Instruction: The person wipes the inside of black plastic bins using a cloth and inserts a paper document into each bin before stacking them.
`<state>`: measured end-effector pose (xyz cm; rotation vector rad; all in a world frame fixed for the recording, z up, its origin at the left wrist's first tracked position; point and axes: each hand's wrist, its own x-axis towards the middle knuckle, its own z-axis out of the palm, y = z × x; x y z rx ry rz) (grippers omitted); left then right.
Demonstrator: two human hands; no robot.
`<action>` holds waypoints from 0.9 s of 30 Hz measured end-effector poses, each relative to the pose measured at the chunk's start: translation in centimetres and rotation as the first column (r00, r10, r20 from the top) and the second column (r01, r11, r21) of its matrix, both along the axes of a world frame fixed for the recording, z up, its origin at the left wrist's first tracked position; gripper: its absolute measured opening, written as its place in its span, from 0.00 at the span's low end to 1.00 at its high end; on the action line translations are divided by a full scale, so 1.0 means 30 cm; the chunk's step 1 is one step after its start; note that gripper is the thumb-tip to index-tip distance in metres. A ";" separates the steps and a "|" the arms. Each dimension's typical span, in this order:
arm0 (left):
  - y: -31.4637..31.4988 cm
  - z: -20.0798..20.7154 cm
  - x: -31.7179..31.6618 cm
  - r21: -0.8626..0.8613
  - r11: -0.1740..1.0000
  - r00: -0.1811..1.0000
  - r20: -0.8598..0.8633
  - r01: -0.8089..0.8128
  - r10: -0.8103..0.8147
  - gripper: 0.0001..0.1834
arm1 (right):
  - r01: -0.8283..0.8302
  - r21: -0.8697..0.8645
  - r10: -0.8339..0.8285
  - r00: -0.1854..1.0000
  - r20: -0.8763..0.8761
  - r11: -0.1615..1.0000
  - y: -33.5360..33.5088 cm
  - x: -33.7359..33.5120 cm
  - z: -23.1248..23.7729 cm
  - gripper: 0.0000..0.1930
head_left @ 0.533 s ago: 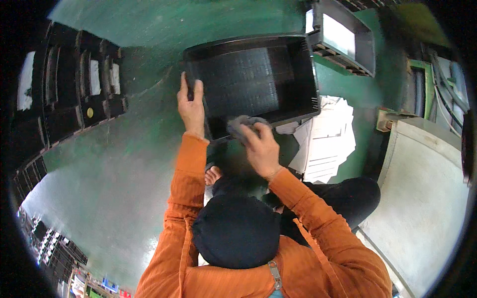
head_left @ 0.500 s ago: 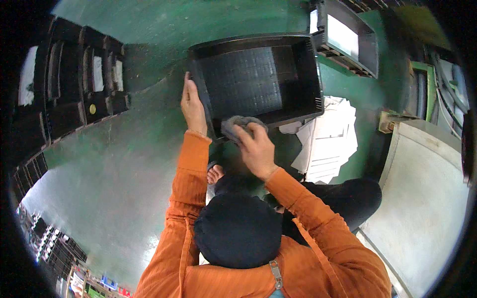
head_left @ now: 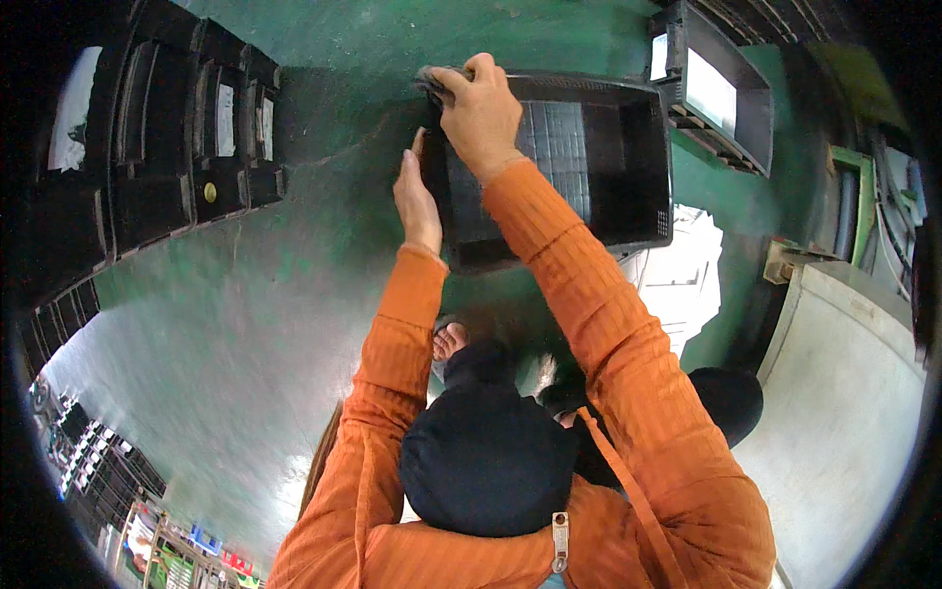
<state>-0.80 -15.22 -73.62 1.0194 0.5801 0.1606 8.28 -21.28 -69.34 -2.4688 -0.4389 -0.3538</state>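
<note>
A black plastic crate lies in front of me with its hollow side up. My left hand rests along the crate's left side, fingers stretched out rather than wrapped round it. My right hand reaches across to the far left corner. Its fingers are closed on a grey cloth, which is bunched against the rim there. My right hand and forearm cover part of the crate's inside.
Loose white papers lie right of the crate on the green floor. Another black crate holding white sheets stands at far right. Stacked black crates line the left. A pale cabinet stands close on my right.
My right hand has carried the cloth from the crate's near left corner to its far left corner. In the picture, the crate and my left hand sit slightly further right.
</note>
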 end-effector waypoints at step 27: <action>-0.029 0.035 0.002 0.297 0.952 0.977 -0.214 0.073 -0.008 0.27 | 0.611 -0.412 -0.737 0.550 -0.393 0.676 -1.280 -0.475 -0.119 0.28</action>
